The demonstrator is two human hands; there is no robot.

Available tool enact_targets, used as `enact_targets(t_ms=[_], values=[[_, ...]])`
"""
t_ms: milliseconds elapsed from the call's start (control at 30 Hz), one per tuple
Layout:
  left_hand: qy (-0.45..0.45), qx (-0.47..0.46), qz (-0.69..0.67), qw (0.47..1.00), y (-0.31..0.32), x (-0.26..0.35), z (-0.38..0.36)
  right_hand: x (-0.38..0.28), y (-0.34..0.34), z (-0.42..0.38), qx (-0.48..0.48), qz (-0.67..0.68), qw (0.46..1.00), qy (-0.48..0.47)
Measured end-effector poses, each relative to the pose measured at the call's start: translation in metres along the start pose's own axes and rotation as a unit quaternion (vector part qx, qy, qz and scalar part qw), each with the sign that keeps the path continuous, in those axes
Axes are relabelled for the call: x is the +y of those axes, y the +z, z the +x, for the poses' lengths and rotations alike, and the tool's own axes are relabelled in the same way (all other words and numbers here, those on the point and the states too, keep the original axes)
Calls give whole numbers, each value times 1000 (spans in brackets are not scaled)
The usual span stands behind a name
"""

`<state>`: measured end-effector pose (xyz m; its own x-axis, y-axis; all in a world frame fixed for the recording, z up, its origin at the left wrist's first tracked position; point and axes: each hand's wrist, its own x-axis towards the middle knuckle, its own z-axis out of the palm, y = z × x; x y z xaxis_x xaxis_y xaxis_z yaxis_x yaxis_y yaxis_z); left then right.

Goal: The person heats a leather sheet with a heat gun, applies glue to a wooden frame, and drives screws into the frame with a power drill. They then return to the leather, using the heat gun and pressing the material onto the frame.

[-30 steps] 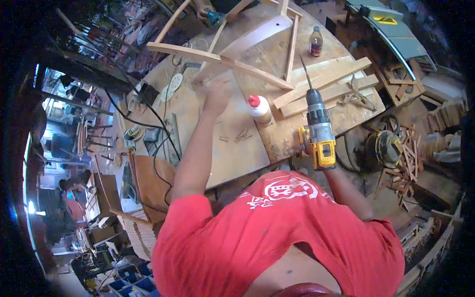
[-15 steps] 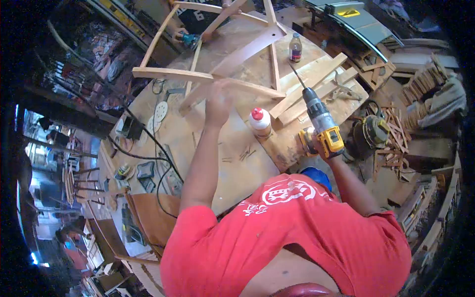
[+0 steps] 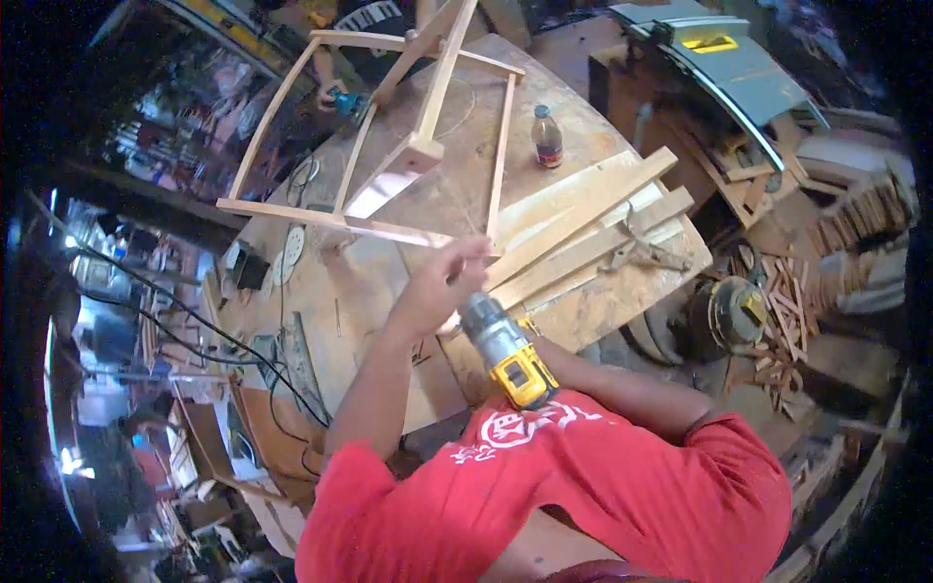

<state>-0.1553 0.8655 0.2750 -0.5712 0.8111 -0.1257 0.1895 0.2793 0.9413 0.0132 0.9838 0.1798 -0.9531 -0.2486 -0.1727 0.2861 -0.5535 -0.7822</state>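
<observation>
Watching from my remote seat, head view. Drill [image 3: 510, 355] sits in front of the person's chest, low over the near edge of the worktop [image 3: 593, 306]. Right grip [image 3: 539, 353] is mostly behind the tool; from the arm running up to the handle, I read it as clamped on the drill. Left grip [image 3: 440, 290] is the nearer one to the chuck: the drill lies just below and to its right, long axis slanting from the battery end near the shirt, up and left toward those fingers. Whether the left fingers are together on something or a little apart, I cannot tell, as blur and overlap spoil it.

Beyond the left fingertips I see the right-hand end of the front rail [image 3: 282, 212] of a wooden frame; wooden strips [image 3: 588, 222] lie to the right, a dark bottle [image 3: 547, 141] past them. Across the worktop a co-worker's hand [image 3: 327, 95] is on a teal tool [image 3: 346, 103].

Against half a second ago: the drill is swung inward from the right, its chuck now beside the left grip, and that grip is at the rail's end rather than mid-rail
</observation>
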Motion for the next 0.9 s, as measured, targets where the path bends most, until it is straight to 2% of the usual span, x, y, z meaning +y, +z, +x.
enact_targets(t_ms=[33, 67, 133, 167, 200, 267, 300, 333, 400, 433, 533, 567, 633, 667, 700, 733, 767, 800, 833, 900], values=[[14, -11, 122, 992, 6, 12, 0, -13, -9, 0, -72, -188, 979, -36], [2, 9, 124, 992, 11, 17, -1, -25, -20, 2, -94, -186, 978, -29], [-104, 17, 256, 961, 22, 23, -3, -44, -47, 7, -249, -302, 916, -83], [-48, 49, 263, 962, 25, 8, -4, -25, -60, 12, -261, -332, 898, -126], [-57, 61, 264, 961, 28, 7, -5, -16, -69, 20, -276, -328, 895, -124], [-57, 129, 307, 941, 35, 5, -8, -5, -76, 25, -309, -397, 856, -118], [15, 181, 311, 933, 37, 0, -5, -2, -71, 23, -303, -329, 886, -119], [12, 182, 306, 934, 37, -8, -4, 6, -70, 24, -302, -343, 879, -135], [-63, 262, 142, 953, 36, -16, 1, 23, -60, 27, -228, -418, 865, -158], [-28, 261, 163, 951, 36, -14, 4, 25, -55, 26, -202, -402, 882, -142], [-84, 243, 161, 953, 38, -1, 8, 15, -52, 26, -216, -401, 878, -148], [-92, 247, 139, 955, 38, -10, 7, 2, -56, 25, -250, -397, 877, -102], [-108, 250, 161, 949, 38, -7, 5, -46, -65, 30, -308, -471, 825, -57], [-113, 253, 185, 943, 37, -7, 3, -64, -72, 35, -291, -431, 854, 16], [-119, 278, 152, 941, 37, -10, 3, -63, -94, 63, -297, -444, 845, -6], [-124, 279, 152, 940, 39, -9, 2, -67, -110, 83, -234, -545, 801, -87], [-115, 300, 106, 941, 40, -6, 1, -68, -129, 103, -139, -530, 814, -191], [-104, 321, 61, 940, 40, -5, 2, -91, -130, 118, -79, -556, 796, -225], [-107, 321, 63, 939, 41, -7, 0, -101, -139, 145, -106, -652, 728, -183], [-1, 413, 208, 887, 41, -17, -7, -89, -161, 186, -64, -734, 591, -327]])
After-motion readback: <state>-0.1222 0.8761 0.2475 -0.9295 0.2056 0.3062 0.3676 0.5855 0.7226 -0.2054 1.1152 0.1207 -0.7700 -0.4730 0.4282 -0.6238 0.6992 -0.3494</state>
